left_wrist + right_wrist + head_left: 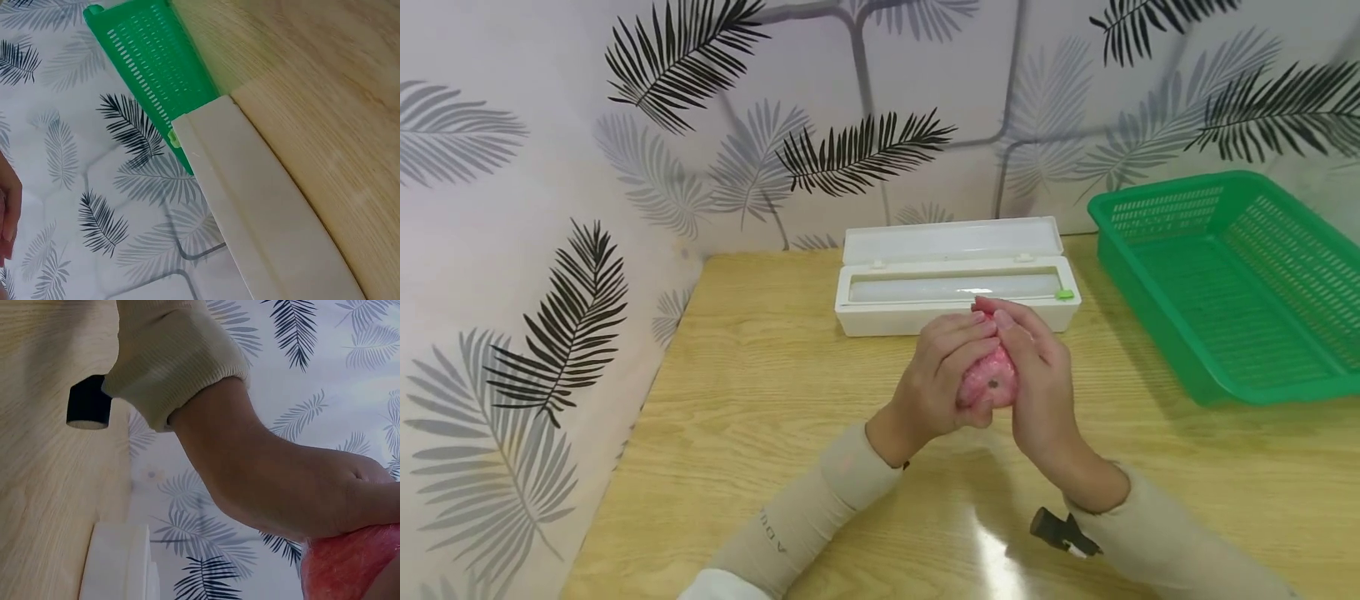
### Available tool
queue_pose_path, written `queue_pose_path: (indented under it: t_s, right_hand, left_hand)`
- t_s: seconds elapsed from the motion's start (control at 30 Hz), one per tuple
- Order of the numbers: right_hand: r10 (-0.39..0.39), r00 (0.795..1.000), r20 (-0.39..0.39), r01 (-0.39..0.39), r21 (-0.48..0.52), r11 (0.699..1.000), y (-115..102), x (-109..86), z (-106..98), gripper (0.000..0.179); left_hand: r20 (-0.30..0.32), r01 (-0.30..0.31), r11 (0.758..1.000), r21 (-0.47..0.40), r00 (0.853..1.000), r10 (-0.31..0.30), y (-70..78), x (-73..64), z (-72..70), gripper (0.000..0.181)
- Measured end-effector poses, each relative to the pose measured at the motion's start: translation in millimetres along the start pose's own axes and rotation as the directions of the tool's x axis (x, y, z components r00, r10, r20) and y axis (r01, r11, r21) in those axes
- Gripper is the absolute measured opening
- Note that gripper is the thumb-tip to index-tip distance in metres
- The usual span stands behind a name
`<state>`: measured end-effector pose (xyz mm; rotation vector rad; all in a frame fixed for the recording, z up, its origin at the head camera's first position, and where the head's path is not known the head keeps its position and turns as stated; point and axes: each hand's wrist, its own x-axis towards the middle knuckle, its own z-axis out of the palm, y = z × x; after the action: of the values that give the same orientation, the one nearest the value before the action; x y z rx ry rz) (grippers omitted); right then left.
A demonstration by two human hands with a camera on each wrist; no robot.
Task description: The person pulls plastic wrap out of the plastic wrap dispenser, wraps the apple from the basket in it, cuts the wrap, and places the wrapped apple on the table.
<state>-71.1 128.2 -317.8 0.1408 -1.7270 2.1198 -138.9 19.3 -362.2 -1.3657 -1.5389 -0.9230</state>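
Both hands are around a pink-red apple (988, 382) with a dark spot on the side facing the camera, held above the table. A glossy film, like cling film, appears to cover its skin. My left hand (942, 367) grips it from the left, fingers bent over the top and thumb below. From the right, my right hand (1045, 387) cups it, with its thumb pressing near the top. The right wrist view has the apple (340, 569) under the right hand (294, 484), partly cut off. Only some fingers (9, 200) show at the left wrist view's edge.
Behind the hands stands a white cling film dispenser (887, 322), lid (951, 242) raised, with a film roll (955, 288) inside and a green slider (1064, 294). A green basket (1213, 387) stands at the right. Patterned wall covering (550, 83) borders the wooden table (760, 358).
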Motion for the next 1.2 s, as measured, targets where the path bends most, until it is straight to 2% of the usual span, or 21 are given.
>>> queue_pose_path:
  t_s: [0.07,0.13,0.2,0.27,0.33,0.43,0.5,0.57,0.67,0.73,0.83,0.9,0.97,1.1,1.2]
  right_hand:
    - [-0.048,0.998,0.04,0.051,-0.07,0.996,1.2,1.3,-0.9,0.031]
    - [-0.121,0.99,0.074,0.13,-0.134,0.982,4.0,2.6,-1.8,0.031]
    - [-0.209,0.973,0.098,0.224,-0.173,0.959,8.1,3.9,-2.7,0.032]
    - [-0.306,0.946,0.109,0.323,-0.207,0.924,13.6,6.0,-3.7,0.031]
    - [-0.403,0.908,0.113,0.419,-0.236,0.877,19.8,8.5,-4.5,0.032]
    - [-0.536,0.838,0.1,0.54,-0.292,0.79,28.0,11.0,-3.6,0.039]
    - [-0.6,0.796,0.076,0.59,-0.318,0.743,30.7,11.0,-1.3,0.046]
    - [-0.653,0.756,0.045,0.629,-0.327,0.705,29.6,10.1,3.1,0.048]
    - [-0.716,0.698,-0.021,0.681,-0.289,0.673,26.8,8.8,10.2,0.041]
    - [-0.752,0.656,-0.061,0.716,-0.263,0.646,26.4,8.6,13.8,0.036]
    - [-0.784,0.612,-0.107,0.749,-0.242,0.618,29.4,8.4,15.9,0.032]
    - [-0.784,0.609,-0.116,0.748,-0.243,0.617,30.3,8.1,16.4,0.031]
    - [-0.771,0.625,-0.119,0.732,-0.253,0.632,29.2,7.4,16.7,0.031]
    - [-0.701,0.707,-0.097,0.664,-0.252,0.704,26.8,6.7,13.3,0.031]
    - [-0.638,0.767,-0.074,0.608,-0.232,0.759,28.7,7.5,7.0,0.029]
  left_hand:
    - [-0.024,0.097,0.993,-0.062,0.995,-0.099,1.7,0.2,0.9,0.044]
    - [-0.04,0.19,0.973,-0.129,0.98,-0.197,3.7,0.8,1.7,0.049]
    - [-0.053,0.263,0.948,-0.179,0.96,-0.276,5.8,1.7,2.5,0.052]
    - [-0.053,0.312,0.926,-0.212,0.942,-0.33,7.4,3.0,3.1,0.053]
    - [-0.053,0.365,0.895,-0.255,0.919,-0.39,9.2,4.2,3.7,0.055]
    - [-0.056,0.431,0.839,-0.333,0.879,-0.474,12.4,6.0,5.3,0.056]
    - [-0.063,0.454,0.81,-0.371,0.858,-0.509,18.4,13.1,2.3,0.056]
    - [-0.06,0.467,0.79,-0.398,0.846,-0.53,21.4,15.2,2.4,0.056]
    - [-0.059,0.474,0.787,-0.395,0.842,-0.537,26.4,16.4,1.7,0.057]
    - [-0.059,0.481,0.794,-0.372,0.842,-0.537,26.3,9.9,5.0,0.057]
    - [-0.067,0.484,0.81,-0.333,0.844,-0.532,28.7,7.3,5.8,0.056]
    - [-0.062,0.485,0.814,-0.321,0.847,-0.529,28.5,6.0,6.6,0.056]
    - [-0.038,0.492,0.81,-0.319,0.847,-0.53,27.4,5.5,7.1,0.054]
    - [0.029,0.517,0.796,-0.315,0.843,-0.536,24.4,7.5,5.5,0.053]
    - [0.075,0.522,0.793,-0.314,0.846,-0.527,22.3,8.2,1.7,0.056]
